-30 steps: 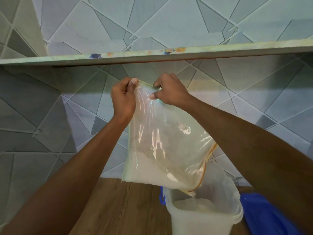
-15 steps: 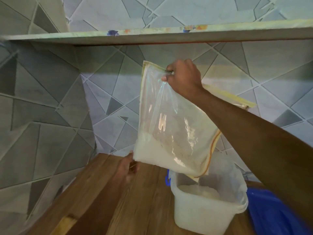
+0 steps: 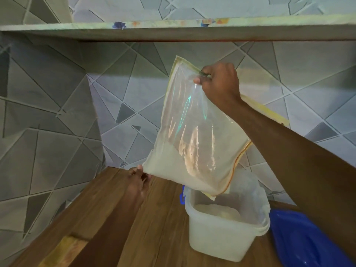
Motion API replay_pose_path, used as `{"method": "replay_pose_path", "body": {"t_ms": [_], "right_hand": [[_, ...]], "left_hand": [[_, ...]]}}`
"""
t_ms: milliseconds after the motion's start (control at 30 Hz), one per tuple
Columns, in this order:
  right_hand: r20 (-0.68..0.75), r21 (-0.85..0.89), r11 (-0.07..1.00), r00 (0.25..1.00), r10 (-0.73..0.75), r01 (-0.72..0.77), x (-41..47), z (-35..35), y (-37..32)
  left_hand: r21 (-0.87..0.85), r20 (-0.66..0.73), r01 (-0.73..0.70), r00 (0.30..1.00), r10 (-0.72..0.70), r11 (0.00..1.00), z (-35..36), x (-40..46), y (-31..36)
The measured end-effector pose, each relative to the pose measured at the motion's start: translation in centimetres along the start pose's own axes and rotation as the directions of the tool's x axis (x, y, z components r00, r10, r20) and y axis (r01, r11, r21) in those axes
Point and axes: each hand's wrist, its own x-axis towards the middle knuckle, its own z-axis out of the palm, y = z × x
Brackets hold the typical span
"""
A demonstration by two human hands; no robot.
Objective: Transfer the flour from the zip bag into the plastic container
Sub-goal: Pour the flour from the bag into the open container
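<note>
Two hands now work different ends of the zip bag (image 3: 192, 135). Nearest, the plastic container (image 3: 227, 234) stands on the wooden counter (image 3: 154, 218), a mound of flour (image 3: 217, 211) already inside, the bag's low open corner over its rim. The left hand (image 3: 137, 181), a second ago up at the top edge, has dropped and pinches the bottom corner, fingers closed. Farther up, the right hand (image 3: 219, 81) grips the top edge shut-fisted. Judgement: lifting that corner should tip the remaining flour out.
</note>
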Motion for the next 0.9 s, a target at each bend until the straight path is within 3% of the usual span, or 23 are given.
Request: {"method": "replay_pose_path", "body": {"t_ms": [67, 167, 300, 400, 533, 633, 767, 900], "right_hand": [[0.026, 0.011, 1.000, 0.999, -0.020, 0.020, -0.2, -0.7, 0.4], [-0.066, 0.070, 0.996, 0.996, 0.055, -0.050, -0.7, -1.5, 1.4], [-0.032, 0.020, 0.994, 0.994, 0.108, -0.108, -1.1, -1.8, 3.7], [-0.129, 0.052, 0.982, 0.974, 0.186, -0.181, -1.3, -2.0, 5.1], [-0.071, 0.043, 0.988, 0.986, 0.149, -0.146, -1.4, -2.7, 5.8], [-0.140, 0.060, 0.985, 0.975, 0.170, -0.163, -1.5, -2.8, 6.0], [-0.017, 0.044, 0.994, 0.995, 0.098, -0.097, -1.8, -3.4, 5.9], [-0.118, 0.070, 0.982, 0.977, 0.181, -0.173, -2.0, -3.6, 7.0]], "left_hand": [[0.088, 0.051, -0.070, 0.997, 0.065, 0.994, 0.3, 0.0, 0.4], [0.121, 0.053, -0.151, 0.988, 0.145, 0.981, 1.7, -0.4, 1.6], [0.169, 0.024, -0.151, 0.989, 0.149, 0.974, 3.7, -0.3, 2.6], [0.234, 0.062, -0.175, 0.984, 0.166, 0.956, 4.5, -0.1, 3.0], [0.247, 0.031, -0.185, 0.983, 0.183, 0.951, 5.1, 0.1, 2.5], [0.230, 0.038, -0.181, 0.983, 0.177, 0.956, 5.5, 0.1, 2.3], [0.261, 0.001, -0.150, 0.988, 0.155, 0.954, 5.5, -0.1, 1.6], [0.324, 0.033, -0.224, 0.974, 0.226, 0.919, 6.3, -0.5, 1.6]]}}
